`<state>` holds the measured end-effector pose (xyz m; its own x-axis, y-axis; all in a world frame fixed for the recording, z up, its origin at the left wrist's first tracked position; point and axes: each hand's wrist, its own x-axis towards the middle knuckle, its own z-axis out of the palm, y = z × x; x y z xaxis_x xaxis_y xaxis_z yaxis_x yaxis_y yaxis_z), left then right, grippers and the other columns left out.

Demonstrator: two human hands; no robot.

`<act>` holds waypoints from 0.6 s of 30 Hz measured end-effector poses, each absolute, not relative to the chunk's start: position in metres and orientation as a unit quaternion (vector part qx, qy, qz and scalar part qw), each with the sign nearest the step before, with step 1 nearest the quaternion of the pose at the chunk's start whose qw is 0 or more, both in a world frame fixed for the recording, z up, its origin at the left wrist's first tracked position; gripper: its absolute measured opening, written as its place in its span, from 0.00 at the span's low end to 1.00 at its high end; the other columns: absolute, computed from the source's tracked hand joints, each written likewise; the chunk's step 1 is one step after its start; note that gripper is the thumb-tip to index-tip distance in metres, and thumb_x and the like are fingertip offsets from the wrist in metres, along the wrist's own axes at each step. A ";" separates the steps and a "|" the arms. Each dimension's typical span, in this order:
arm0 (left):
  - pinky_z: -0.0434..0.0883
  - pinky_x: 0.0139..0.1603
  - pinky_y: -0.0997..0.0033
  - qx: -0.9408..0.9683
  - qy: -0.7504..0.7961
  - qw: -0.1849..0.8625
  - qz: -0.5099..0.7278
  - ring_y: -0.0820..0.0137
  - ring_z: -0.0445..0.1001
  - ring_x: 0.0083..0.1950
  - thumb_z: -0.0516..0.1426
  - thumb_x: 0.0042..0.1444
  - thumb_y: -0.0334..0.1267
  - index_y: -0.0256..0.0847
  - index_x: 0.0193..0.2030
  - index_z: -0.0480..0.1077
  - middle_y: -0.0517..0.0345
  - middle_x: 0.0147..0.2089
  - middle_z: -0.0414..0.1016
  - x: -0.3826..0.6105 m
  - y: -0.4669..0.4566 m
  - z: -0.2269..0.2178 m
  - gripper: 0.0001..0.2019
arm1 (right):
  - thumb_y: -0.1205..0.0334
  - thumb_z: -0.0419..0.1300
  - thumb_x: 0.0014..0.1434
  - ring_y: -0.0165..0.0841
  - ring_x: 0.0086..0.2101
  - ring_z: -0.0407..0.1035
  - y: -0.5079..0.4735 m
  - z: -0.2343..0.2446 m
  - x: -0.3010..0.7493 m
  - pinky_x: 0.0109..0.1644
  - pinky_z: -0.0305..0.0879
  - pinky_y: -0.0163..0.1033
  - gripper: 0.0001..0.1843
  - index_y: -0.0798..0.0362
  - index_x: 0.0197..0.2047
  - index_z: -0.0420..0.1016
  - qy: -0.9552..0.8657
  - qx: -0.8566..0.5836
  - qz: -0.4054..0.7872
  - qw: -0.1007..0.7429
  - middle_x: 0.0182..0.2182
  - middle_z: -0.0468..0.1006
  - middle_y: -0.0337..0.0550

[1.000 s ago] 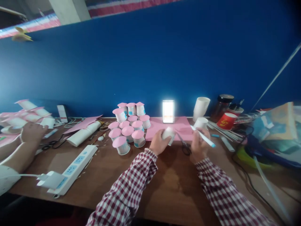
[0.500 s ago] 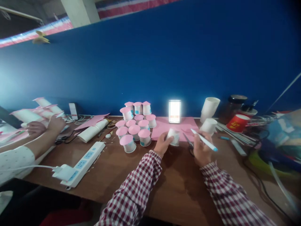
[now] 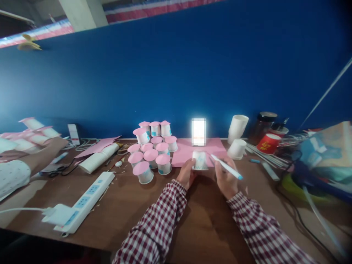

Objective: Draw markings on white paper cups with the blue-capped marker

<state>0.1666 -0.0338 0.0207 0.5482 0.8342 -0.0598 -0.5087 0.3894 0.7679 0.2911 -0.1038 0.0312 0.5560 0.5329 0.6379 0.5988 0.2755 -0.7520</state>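
Note:
My left hand (image 3: pixel 187 173) grips a white paper cup (image 3: pixel 200 160) by its left side; the cup is upside down, with faint blue marks on its wall. In my right hand (image 3: pixel 226 179) is a white marker pen (image 3: pixel 227 167) with a light blue end, its other end pointing at the cup's right side. Pink paper (image 3: pixel 180 156) lies just behind the cup. To the left stand several upturned paper cups (image 3: pixel 145 175) topped with pink paper discs. A bright, blurred-out screen (image 3: pixel 198 132) stands upright behind my hands.
At left lie a white power strip (image 3: pixel 87 201) with a plugged-in charger and a rolled white sheet (image 3: pixel 99 157). A co-worker's arm (image 3: pixel 45 156) reaches in there. White cups (image 3: pixel 237 148), a red cup (image 3: pixel 268 143) and a jar (image 3: pixel 264 126) stand at right. A blue panel (image 3: pixel 170 73) closes the back.
The view has swung slightly right. The cup in my left hand now shows more of its marked side, and the pen in my right hand has come closer to it.

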 end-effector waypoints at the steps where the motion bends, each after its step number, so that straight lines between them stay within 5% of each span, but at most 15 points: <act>1: 0.72 0.42 0.65 0.368 0.221 0.801 0.417 0.66 0.74 0.42 0.57 0.52 0.45 0.36 0.44 0.69 0.49 0.43 0.75 0.166 -0.034 0.020 0.17 | 0.57 0.55 0.57 0.32 0.31 0.68 -0.104 0.032 0.290 0.36 0.68 0.39 0.10 0.53 0.38 0.69 -0.476 -0.600 -0.029 0.642 0.32 0.74 0.42; 18: 0.69 0.44 0.68 0.441 0.185 0.771 0.421 0.64 0.73 0.46 0.60 0.49 0.42 0.35 0.49 0.67 0.48 0.45 0.75 0.166 -0.038 0.024 0.21 | 0.59 0.54 0.59 0.34 0.35 0.73 -0.107 0.028 0.278 0.39 0.70 0.38 0.09 0.52 0.41 0.68 -0.545 -0.572 -0.001 0.613 0.33 0.77 0.44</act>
<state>0.1664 -0.0377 0.0237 0.5764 0.8126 0.0865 -0.4863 0.2561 0.8354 0.2780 -0.1072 0.0279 0.4054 0.6218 0.6701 0.6247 0.3467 -0.6997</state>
